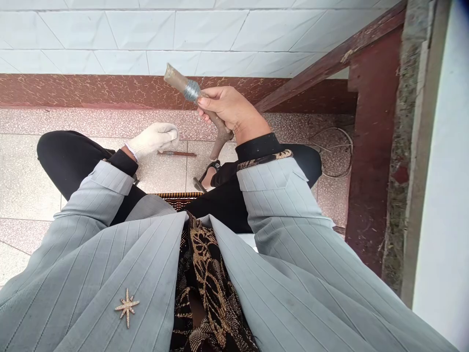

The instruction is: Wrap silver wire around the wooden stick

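Observation:
My right hand (229, 108) grips a crooked wooden stick (216, 121), thumb and fingers closed around its middle. The stick slants from upper left to lower right, and its lower end widens and bends down. Grey metal wire (191, 91) is wound in a tight band just beyond my thumb. Past the wire, a brownish, tube-like end piece (175, 78) points to the upper left. My left hand (156, 139) wears a white knitted glove and hovers apart from the stick, fingers curled closed; whatever lies inside them is hidden.
A thin reddish-brown rod (177, 153) lies on the tiled floor near my left hand. A loop of pale cable (348, 142) rests at the right by a dark red wooden frame (377, 146). Ahead stands a white tiled wall (205, 29). A woven seat edge (179, 196) shows below.

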The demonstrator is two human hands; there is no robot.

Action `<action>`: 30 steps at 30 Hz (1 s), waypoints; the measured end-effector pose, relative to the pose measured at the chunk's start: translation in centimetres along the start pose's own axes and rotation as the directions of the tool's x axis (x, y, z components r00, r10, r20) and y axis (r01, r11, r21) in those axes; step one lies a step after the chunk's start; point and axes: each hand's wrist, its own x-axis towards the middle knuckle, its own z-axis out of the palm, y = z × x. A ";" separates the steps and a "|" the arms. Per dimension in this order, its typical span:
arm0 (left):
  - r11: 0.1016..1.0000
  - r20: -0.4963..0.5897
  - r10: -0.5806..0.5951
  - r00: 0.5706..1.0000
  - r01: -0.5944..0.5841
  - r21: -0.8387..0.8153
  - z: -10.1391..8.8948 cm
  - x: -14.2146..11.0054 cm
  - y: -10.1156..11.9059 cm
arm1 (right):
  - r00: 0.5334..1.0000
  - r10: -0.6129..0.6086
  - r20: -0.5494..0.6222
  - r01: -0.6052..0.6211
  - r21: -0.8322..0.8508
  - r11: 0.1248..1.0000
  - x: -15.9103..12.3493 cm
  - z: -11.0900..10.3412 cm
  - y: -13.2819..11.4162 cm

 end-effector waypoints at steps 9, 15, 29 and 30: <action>0.996 0.019 -0.025 1.000 0.023 0.088 0.1 -0.2 0.3 | 0.987 0.141 -0.078 -0.151 -0.139 0.979 0.3 0.7 -0.3; 0.981 0.045 -0.050 0.998 0.040 0.188 0.2 -0.4 1.1 | 0.983 0.157 -0.091 -0.174 -0.237 0.956 0.4 0.7 -0.3; 0.933 0.055 0.031 0.998 -0.048 0.355 -1.4 0.1 0.2 | 0.977 0.201 0.073 -0.146 -0.462 0.875 1.5 -1.0 2.2; 0.922 0.022 0.039 0.999 -0.044 0.384 -1.5 0.1 0.3 | 0.968 0.233 0.098 -0.152 -0.512 0.846 1.5 -1.0 2.3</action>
